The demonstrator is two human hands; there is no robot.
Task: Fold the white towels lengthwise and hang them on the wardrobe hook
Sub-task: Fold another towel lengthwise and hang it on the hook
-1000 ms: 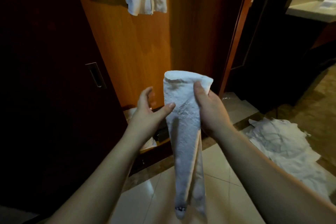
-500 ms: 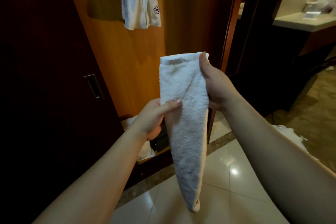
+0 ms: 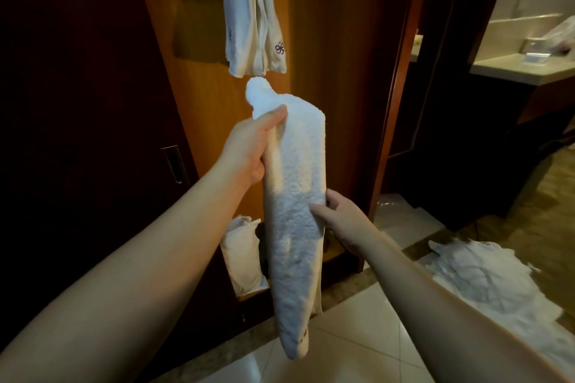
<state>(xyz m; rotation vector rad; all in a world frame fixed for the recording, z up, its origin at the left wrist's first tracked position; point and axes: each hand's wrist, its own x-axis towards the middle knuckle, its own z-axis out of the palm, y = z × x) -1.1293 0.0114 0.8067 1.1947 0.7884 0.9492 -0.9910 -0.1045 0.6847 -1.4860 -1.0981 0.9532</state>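
A: Status on the long white terry towel folded lengthwise [image 3: 295, 211]?
B: Held upright in front of the orange-brown wooden wardrobe panel [image 3: 336, 40], just under the white folded towel w/ purple emblem [image 3: 255, 15] hanging up top.
A: Grip, L & R?
B: Left hand [image 3: 249, 149] clenched round the upper end, thumb on the front. Right hand [image 3: 345, 221] pinching the right edge near mid-length.
A: Rest?
B: Crumpled white towels [image 3: 485, 283] on the tiled floor [image 3: 357, 351], right. Hook itself can't tell.
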